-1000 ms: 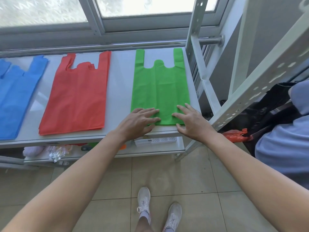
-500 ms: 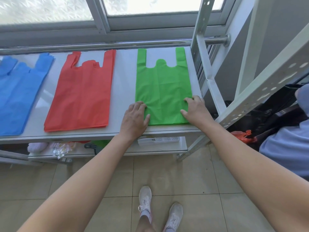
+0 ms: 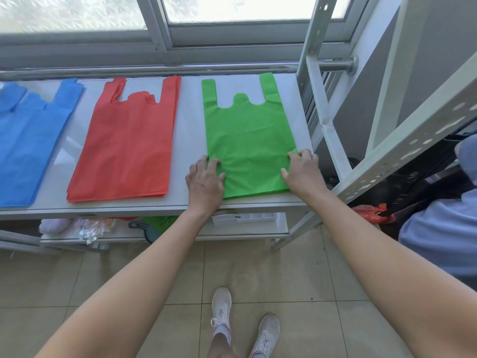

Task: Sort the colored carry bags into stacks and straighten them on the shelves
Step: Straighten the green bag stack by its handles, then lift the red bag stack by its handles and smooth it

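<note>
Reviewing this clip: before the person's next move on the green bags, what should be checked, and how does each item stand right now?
1. Green bags lie flat, within the shelf edges: ok.
2. Left hand rests on their near left corner: ok.
3. Right hand at their near right edge, grip or mere touch: cannot tell.
4. Red stack squared: not ok, handle layers offset.
5. Blue stack squared: not ok, handles rumpled.
6. Colours apart, unmixed: ok.
</note>
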The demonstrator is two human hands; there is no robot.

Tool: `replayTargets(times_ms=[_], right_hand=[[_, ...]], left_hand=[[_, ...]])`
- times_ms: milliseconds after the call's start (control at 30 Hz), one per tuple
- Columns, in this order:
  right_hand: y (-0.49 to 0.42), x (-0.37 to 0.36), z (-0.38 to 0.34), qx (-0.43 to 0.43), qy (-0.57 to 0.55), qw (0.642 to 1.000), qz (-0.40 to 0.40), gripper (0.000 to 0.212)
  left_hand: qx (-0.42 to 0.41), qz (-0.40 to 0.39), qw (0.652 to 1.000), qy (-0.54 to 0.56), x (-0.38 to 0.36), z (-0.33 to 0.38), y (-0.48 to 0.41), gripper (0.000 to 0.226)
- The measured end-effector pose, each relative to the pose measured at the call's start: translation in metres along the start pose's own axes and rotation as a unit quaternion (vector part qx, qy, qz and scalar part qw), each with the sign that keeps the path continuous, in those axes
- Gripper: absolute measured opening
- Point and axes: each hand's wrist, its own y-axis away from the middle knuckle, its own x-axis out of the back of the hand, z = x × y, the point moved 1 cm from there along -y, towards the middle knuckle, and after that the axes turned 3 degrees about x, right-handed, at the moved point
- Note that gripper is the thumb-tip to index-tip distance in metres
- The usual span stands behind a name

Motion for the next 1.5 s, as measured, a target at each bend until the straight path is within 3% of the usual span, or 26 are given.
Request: replayTargets(times_ms=[400, 600, 867, 1200, 1367, 1500], right_hand=[[0.014, -0.006, -0.002, -0.024, 0.028, 0.999, 0.020, 0.045], [0.017, 0.010, -0.007, -0.002, 0.094, 0.993, -0.069, 0.070], [0.048, 0.060, -0.048, 0.087, 0.084, 0.993, -0.014, 0.085], [0.068, 0.047, -0.174, 0.160, 0.054, 0.986, -0.019, 0.085], [0.073, -0.011, -0.240, 0.152, 0.013, 0.986, -0.062, 0.084], [0.082, -0.054, -0.286, 0.135, -0.016, 0.988, -0.072, 0.078]], left_hand=[[-0.023, -0.033, 0.999, -0.037, 0.001, 0.001, -0.010, 0.043], [-0.037, -0.102, 0.986, -0.129, 0.017, 0.013, -0.005, 0.056], [-0.069, -0.105, 0.980, -0.155, 0.087, 0.013, 0.022, 0.068], [-0.030, -0.094, 0.982, -0.162, 0.172, -0.102, 0.052, 0.075], [0.026, -0.053, 0.994, -0.092, 0.185, -0.196, 0.054, 0.062], [-0.021, -0.038, 0.997, -0.058, 0.185, -0.267, 0.041, 0.042]])
